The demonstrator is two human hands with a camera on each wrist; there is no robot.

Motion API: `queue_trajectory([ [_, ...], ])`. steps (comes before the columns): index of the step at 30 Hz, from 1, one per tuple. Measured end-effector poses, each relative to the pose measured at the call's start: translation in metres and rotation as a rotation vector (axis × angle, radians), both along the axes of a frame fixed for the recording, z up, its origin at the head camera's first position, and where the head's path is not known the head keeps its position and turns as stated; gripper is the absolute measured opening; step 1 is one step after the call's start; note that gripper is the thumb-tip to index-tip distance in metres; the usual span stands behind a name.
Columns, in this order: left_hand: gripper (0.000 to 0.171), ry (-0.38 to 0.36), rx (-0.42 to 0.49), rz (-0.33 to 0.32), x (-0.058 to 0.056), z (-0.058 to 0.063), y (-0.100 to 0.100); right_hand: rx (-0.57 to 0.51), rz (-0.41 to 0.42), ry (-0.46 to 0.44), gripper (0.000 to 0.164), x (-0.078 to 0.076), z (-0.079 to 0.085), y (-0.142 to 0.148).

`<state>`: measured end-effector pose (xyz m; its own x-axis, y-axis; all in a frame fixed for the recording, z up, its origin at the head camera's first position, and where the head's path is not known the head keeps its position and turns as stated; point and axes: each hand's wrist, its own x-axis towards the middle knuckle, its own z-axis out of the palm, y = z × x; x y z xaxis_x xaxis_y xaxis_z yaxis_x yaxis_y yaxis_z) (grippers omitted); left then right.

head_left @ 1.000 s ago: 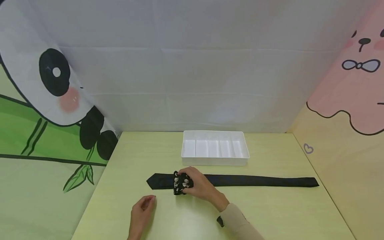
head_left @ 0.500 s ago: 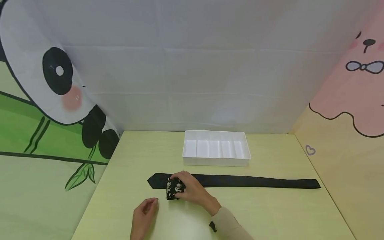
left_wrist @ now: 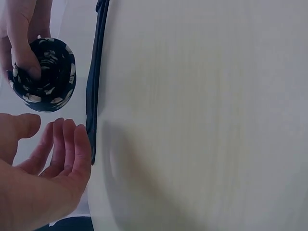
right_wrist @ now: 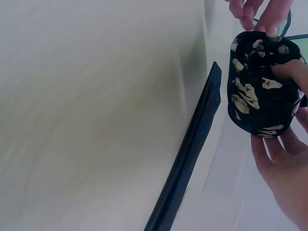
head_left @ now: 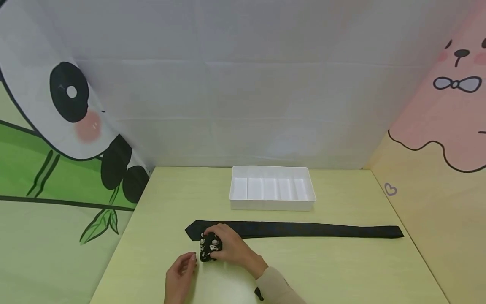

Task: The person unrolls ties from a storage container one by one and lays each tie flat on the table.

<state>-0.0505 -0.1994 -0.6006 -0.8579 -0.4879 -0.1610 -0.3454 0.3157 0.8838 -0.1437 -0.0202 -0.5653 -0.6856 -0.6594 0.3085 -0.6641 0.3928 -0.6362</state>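
A rolled-up necktie, black with a pale floral print, is gripped by my right hand between thumb and fingers. In the left wrist view the roll shows its coiled end, with a digit of the right hand pressed into it. My left hand is just left of the roll, its fingers loosely bent and holding nothing. Behind the roll, a dark plain necktie lies flat across the table, pointed end to the left. The right hand and roll overlap that tie's near edge in the head view.
At the back of the table stands a white tray divided into several compartments. A white cloth wall rises behind it, with printed panels on either side. A small black piece shows beside the right sleeve.
My right hand has carried the rolled necktie left and toward the near edge, off the middle of the flat tie's wide end and closer to the left hand. The left hand has barely shifted.
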Motion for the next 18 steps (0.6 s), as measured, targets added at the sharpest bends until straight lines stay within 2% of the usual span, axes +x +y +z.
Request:
queue_trajectory([
  [3,0.025,0.02,0.003,0.044,0.001,0.0,0.001,-0.002,0.01,0.011,0.056,0.001,-0.003,-0.004],
  [7,0.027,0.041,0.011,0.069,0.001,0.002,0.003,0.008,0.016,0.032,0.056,0.002,-0.009,-0.009],
  [18,0.034,0.019,0.047,0.076,0.001,0.008,0.005,0.049,0.005,0.127,0.055,0.005,-0.015,-0.021],
])
